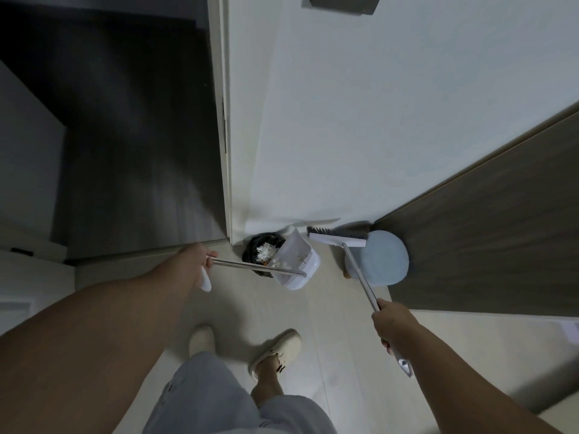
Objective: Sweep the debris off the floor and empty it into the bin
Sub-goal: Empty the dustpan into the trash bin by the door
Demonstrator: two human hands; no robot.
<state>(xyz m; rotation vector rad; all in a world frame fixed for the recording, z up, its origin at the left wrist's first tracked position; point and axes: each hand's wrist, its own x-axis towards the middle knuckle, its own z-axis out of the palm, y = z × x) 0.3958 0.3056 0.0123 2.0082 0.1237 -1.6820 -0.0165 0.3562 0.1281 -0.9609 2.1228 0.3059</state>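
Note:
My left hand [197, 261] grips the metal handle of a white dustpan [297, 261]. The pan is tilted over a small bin with a black liner [255, 245] that stands in the corner by the door frame. White debris [266, 250] shows in the bin and at the pan's lower end. My right hand [393, 324] grips the long handle of a broom [336, 239]. Its white head with dark bristles sits near the wall, just right of the dustpan.
A pale blue round stool [383, 256] stands right of the broom head against a dark wood panel [501, 220]. A white wall [376, 120] rises behind the bin. A dark doorway [125, 136] opens at left. My slippered feet [275, 349] stand on the light floor.

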